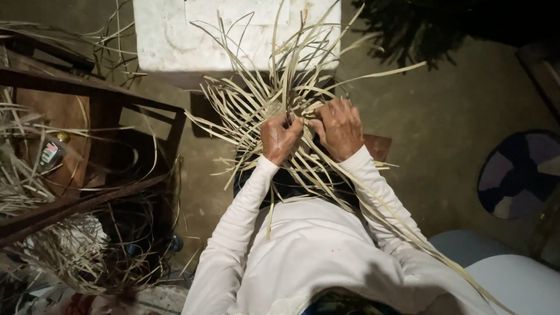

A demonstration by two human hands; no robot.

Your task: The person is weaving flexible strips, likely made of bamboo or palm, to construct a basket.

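A loose bundle of long pale reed strips [268,87] fans out in front of me, partly woven at its middle. My left hand [280,137] is closed around strips at the woven centre. My right hand [340,127] sits just beside it, fingers curled over and gripping other strips of the same bundle. Both arms wear long white sleeves. Several strips trail down over my right arm toward the lower right. What lies under the woven centre is hidden by my hands.
A white block-like box [175,35] stands on the earthen floor beyond the bundle. A dark wooden frame [87,87] with loose reed scraps [64,251] and a small bottle [51,153] is at left. A round patterned mat [519,175] lies right.
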